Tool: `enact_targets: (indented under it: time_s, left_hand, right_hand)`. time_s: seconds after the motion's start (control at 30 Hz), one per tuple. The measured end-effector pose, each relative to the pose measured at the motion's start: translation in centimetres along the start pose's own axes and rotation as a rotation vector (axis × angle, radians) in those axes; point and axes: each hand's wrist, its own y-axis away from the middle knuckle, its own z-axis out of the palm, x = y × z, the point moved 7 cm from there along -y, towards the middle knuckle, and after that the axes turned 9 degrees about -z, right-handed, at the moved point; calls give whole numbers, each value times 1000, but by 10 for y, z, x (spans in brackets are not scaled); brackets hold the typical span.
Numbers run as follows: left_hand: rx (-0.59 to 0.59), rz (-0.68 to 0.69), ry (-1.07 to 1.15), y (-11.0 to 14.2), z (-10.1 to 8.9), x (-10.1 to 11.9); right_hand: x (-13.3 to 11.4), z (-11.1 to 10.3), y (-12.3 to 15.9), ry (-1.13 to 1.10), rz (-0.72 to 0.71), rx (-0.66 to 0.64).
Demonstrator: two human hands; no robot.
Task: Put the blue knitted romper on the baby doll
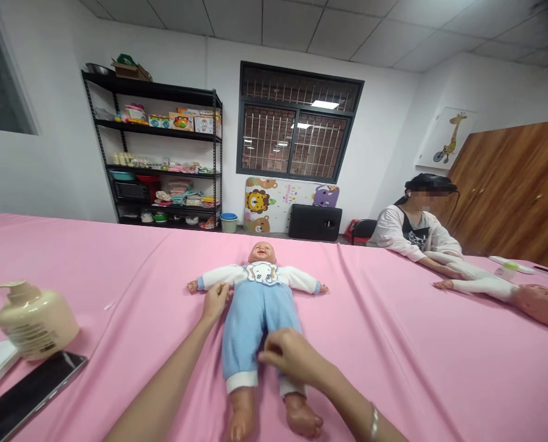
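Note:
A baby doll lies on its back on the pink-covered table, head away from me, arms spread and feet bare. It wears a white-sleeved top with an elephant bib and light blue trousers with white cuffs. My left hand is closed at the doll's side, fingertips against the clothing under the sleeve on the left of the view. Over the lower trouser legs, my right hand curls with thumb and fingers drawn together. What either hand's fingertips pinch, if anything, is hidden.
A pump bottle and a phone lie at the left. Across the table at right, a seated person has their hands at a second doll. Behind stand a loaded black shelf and wooden cabinets.

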Motion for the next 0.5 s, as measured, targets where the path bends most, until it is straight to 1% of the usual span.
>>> enact_targets:
  time_s: [0.03,0.07,0.1,0.13,0.17,0.2,0.23,0.3,0.37,0.4,0.5]
  left_hand:
    - [3,-4,9,0,0,-1]
    - [3,-17,37,0,0,-2]
    - [-1,-35,70,1,0,-4]
    - [-8,-55,97,3,2,-4]
    - [-18,-67,110,5,4,-4]
    - [-28,-64,104,8,7,-2]
    - [-40,-41,77,12,11,1]
    - [-77,60,3,20,20,12]
    - [-138,159,-66,27,30,24]
    - [-171,186,-103,30,33,28]
    - [-244,188,-198,39,36,37]
  right_hand:
    - [12,-11,-8,-103,56,108]
    - [29,-22,-16,-146,135,261]
    - [48,-31,-21,-130,230,420]
    - [67,-36,-24,-98,332,539]
    - [85,-33,-29,-98,421,591]
    - [102,-25,-35,-134,487,589]
    - [115,-13,-41,-187,531,548]
    - [132,5,-49,-225,578,493]
    - [137,14,-51,-216,589,466]
    - [136,17,-50,-212,586,450]
    - [126,19,-42,-223,563,394]
